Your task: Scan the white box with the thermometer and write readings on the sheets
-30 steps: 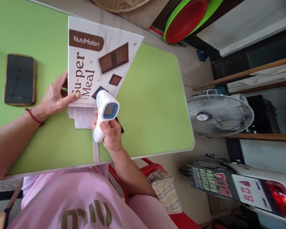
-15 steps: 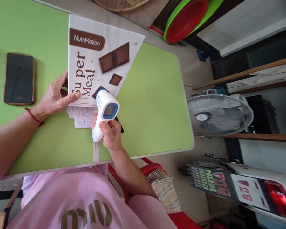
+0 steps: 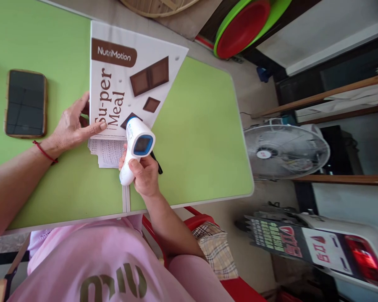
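My left hand (image 3: 78,121) grips the lower left edge of a white box (image 3: 148,50) printed "NutriMotion Su-per Meal", thumb on its front and fingers behind it. In my right hand (image 3: 146,176) is a white and blue infrared thermometer (image 3: 134,142), fingers wrapped round its handle. Its dark screen faces me, and its head overlaps the box's lower corner. Printed paper sheets (image 3: 110,154) stick out below the box. A black pen-like thing (image 3: 156,162) shows partly behind my right hand.
A smartphone (image 3: 25,102) in a worn case lies on the green table (image 3: 208,134), left of the box. Beyond the table's right end stand a fan (image 3: 286,152) and a scooter (image 3: 334,247). A red chair (image 3: 201,219) with a checked cloth (image 3: 219,249) is beside me.
The thermometer has shifted very slightly left, and its screen looks darker. The view has turned a little; my left hand and the box stay nearly still.
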A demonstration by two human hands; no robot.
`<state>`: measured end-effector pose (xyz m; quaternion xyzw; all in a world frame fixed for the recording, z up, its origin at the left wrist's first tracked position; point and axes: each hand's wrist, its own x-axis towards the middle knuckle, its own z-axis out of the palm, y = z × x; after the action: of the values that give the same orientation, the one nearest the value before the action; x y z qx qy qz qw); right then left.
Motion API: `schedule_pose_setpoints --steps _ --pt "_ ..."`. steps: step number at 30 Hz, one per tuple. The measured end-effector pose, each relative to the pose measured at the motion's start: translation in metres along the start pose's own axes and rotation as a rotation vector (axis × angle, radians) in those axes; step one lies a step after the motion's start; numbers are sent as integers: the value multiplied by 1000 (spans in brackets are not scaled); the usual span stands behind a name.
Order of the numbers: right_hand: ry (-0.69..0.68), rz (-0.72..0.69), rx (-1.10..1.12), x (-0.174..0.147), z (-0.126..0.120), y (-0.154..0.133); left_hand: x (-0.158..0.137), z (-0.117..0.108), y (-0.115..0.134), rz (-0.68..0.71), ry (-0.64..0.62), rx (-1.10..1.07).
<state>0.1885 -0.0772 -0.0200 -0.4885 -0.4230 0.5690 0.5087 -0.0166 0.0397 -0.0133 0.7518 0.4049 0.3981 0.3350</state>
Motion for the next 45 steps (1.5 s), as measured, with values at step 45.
schedule_pose_setpoints --steps 45 --pt "83 -210 -1286 34 -92 -36 -3 12 -25 -112 -34 333"
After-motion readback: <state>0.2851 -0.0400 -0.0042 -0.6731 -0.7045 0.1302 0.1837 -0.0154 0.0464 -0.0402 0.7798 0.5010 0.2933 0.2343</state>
